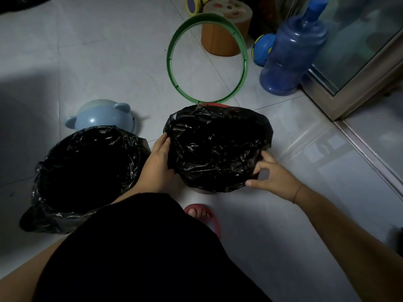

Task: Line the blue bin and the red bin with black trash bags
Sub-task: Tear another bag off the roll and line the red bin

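1. Nearest of all, black clothing over the person's knee [141,247] filled the lower middle. A foot in a red slipper [210,216] peeped out just to its right on the pale tiled floor [109,73].
2. At the far left stood the left trash bag [87,166]. Its mouth was wide open and its edge was turned outward, so the container beneath could not be seen. Just behind it lay a pale blue rounded piece with bear ears [102,115].
3. Between the two bags, the left hand [159,160] lay against the side of the right trash bag [218,147], fingers nearly straight and pressing the plastic, not clasping it.
4. That bag was draped over the red bin [212,104], which stood mid-floor. Only a sliver of the red rim showed at the far side.
5. On the bag's near right edge, the right hand [274,175] pinched the plastic between thumb and forefinger, with the other fingers spread loose.
6. Beyond the red bin was a green ring [172,62], its far edge in front of an orange stool [218,42].
7. Further right sat a blue and yellow ball [261,49], a large blue water bottle [292,51] and a metal door frame [349,92].
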{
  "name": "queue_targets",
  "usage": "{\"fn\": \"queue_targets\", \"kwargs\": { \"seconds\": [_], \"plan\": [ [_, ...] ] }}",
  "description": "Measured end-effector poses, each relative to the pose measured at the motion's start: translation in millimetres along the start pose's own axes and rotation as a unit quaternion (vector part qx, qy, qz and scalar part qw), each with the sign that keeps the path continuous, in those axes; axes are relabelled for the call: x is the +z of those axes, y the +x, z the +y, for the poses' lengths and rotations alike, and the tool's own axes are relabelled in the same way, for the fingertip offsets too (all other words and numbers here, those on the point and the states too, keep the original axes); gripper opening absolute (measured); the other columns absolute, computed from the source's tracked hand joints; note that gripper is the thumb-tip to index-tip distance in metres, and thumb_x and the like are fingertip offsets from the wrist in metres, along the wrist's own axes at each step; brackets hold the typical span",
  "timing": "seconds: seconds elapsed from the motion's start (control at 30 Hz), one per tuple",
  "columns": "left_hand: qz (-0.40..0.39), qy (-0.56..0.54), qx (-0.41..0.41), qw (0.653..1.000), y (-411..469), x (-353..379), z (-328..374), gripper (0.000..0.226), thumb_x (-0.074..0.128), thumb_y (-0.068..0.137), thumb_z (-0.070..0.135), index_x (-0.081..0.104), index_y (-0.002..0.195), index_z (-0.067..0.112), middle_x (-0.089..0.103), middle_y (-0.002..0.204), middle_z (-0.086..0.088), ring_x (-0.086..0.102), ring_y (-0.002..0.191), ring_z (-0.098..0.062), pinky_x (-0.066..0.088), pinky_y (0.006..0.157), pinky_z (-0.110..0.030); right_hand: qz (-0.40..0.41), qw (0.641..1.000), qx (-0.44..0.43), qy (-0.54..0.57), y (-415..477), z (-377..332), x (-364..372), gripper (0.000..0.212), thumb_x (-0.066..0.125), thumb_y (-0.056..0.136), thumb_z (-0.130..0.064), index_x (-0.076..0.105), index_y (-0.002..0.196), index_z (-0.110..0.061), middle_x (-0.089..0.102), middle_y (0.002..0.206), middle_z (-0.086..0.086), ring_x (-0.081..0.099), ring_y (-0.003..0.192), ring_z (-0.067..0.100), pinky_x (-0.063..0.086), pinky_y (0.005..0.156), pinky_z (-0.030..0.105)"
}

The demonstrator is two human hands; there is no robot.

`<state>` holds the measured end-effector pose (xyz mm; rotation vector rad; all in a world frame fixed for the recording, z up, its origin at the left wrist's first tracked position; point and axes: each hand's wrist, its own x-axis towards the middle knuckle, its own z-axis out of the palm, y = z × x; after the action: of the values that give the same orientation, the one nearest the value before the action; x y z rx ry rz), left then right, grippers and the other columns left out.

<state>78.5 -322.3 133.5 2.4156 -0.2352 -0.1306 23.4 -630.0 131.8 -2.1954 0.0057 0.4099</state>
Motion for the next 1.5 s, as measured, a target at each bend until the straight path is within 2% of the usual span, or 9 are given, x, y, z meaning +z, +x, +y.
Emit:
{"fn": "queue_targets", "kwargs": {
  "seconds": [0.13, 0.37, 0.63, 0.87, 0.97, 1.07, 1.27, 1.37, 1.5],
  "plan": [
    [-0.014, -0.029, -0.013, 0.999, 6, -2, -6, 0.094, 0.072, 0.070, -0.003, 0.020, 0.148, -0.001, 0.014, 0.157, -0.015, 0.013, 0.146, -0.019, 0.003, 0.104, 0.002, 0.010, 0.985, 0.030, 0.171, 10, -7, -15, 0.017, 0.056, 0.089, -0.001, 0.047, 0.086, -0.015, 0.050, 0.088, -0.006, 0.050, 0.086, -0.001, 0.037, 0.084, 0.021],
    [-0.042, -0.021, -0.012, 0.999, 10, -12, -1, 0.097, 0.071, 0.072, 0.001, 0.013, 0.149, 0.003, 0.009, 0.159, -0.010, 0.008, 0.147, -0.017, 0.011, 0.113, -0.017, 0.064, 0.979, 0.080, 0.178, 34, -18, -25, 0.040, 0.039, 0.098, -0.037, 0.038, 0.137, -0.028, 0.045, 0.128, -0.007, 0.040, 0.126, 0.009, 0.031, 0.108, 0.032],
    [-0.037, -0.048, -0.005, 0.998, 21, -12, -14, 0.097, 0.065, 0.059, 0.033, 0.028, 0.146, 0.010, 0.033, 0.147, -0.010, 0.033, 0.138, -0.021, 0.032, 0.112, -0.041, 0.091, 0.964, 0.157, 0.193, 62, -30, -26, 0.053, 0.021, 0.097, -0.055, 0.046, 0.134, -0.026, 0.057, 0.120, -0.003, 0.053, 0.110, 0.016, 0.038, 0.101, 0.035],
    [-0.009, -0.141, 0.042, 0.989, 20, -3, 9, 0.088, 0.069, 0.070, -0.002, 0.029, 0.146, 0.015, 0.043, 0.143, -0.007, 0.040, 0.133, -0.016, 0.030, 0.112, -0.026, 0.170, 0.948, 0.268, 0.037, 81, -29, -44, 0.070, 0.033, 0.090, -0.065, 0.062, 0.098, -0.002, 0.061, 0.102, 0.015, 0.055, 0.092, 0.027, 0.042, 0.080, 0.031],
    [-0.042, -0.152, -0.014, 0.987, 25, -7, 16, 0.094, 0.064, 0.071, -0.010, 0.023, 0.148, 0.022, 0.062, 0.108, -0.012, 0.059, 0.097, -0.021, 0.047, 0.091, -0.034, 0.208, 0.947, 0.244, 0.015, 92, -31, -52, 0.062, 0.038, 0.091, -0.059, 0.061, 0.089, -0.002, 0.058, 0.093, 0.014, 0.053, 0.082, 0.025, 0.040, 0.074, 0.029],
    [-0.098, -0.165, -0.057, 0.980, 32, -5, 8, 0.100, 0.053, 0.067, -0.018, 0.021, 0.150, 0.028, 0.058, 0.061, -0.005, 0.053, 0.055, -0.009, 0.046, 0.054, -0.023, 0.220, 0.954, 0.200, 0.046, 102, -29, -52, 0.060, 0.035, 0.094, -0.054, 0.065, 0.101, -0.003, 0.061, 0.101, 0.013, 0.055, 0.085, 0.024, 0.041, 0.077, 0.029],
    [-0.122, -0.375, -0.127, 0.910, 42, -13, 3, 0.074, 0.038, 0.068, -0.023, 0.062, 0.120, 0.024, 0.068, 0.114, 0.004, 0.063, 0.079, -0.013, 0.034, 0.057, -0.019, 0.206, 0.948, 0.229, 0.073, 104, -24, -51, 0.076, 0.024, 0.093, -0.062, 0.060, 0.119, -0.001, 0.060, 0.121, 0.021, 0.055, 0.110, 0.034, 0.042, 0.101, 0.043],
    [-0.065, -0.426, -0.223, 0.874, 52, -20, 1, 0.040, 0.048, 0.071, -0.003, 0.070, 0.096, 0.018, 0.066, 0.102, -0.006, 0.058, 0.095, -0.020, 0.037, 0.072, -0.027, 0.192, 0.951, 0.236, 0.060, 101, -15, -55, 0.073, 0.027, 0.090, -0.064, 0.067, 0.098, -0.003, 0.065, 0.108, 0.020, 0.059, 0.101, 0.035, 0.046, 0.097, 0.047],
    [-0.044, -0.321, -0.213, 0.922, 65, -24, 9, 0.062, 0.079, 0.068, 0.021, 0.048, 0.121, 0.016, 0.056, 0.116, 0.003, 0.058, 0.098, -0.012, 0.045, 0.079, -0.023, 0.181, 0.969, 0.163, 0.030, 86, -14, -60, 0.039, 0.058, 0.089, -0.038, 0.067, 0.079, -0.002, 0.064, 0.078, 0.012, 0.058, 0.077, 0.027, 0.047, 0.075, 0.037]
  ]
}}
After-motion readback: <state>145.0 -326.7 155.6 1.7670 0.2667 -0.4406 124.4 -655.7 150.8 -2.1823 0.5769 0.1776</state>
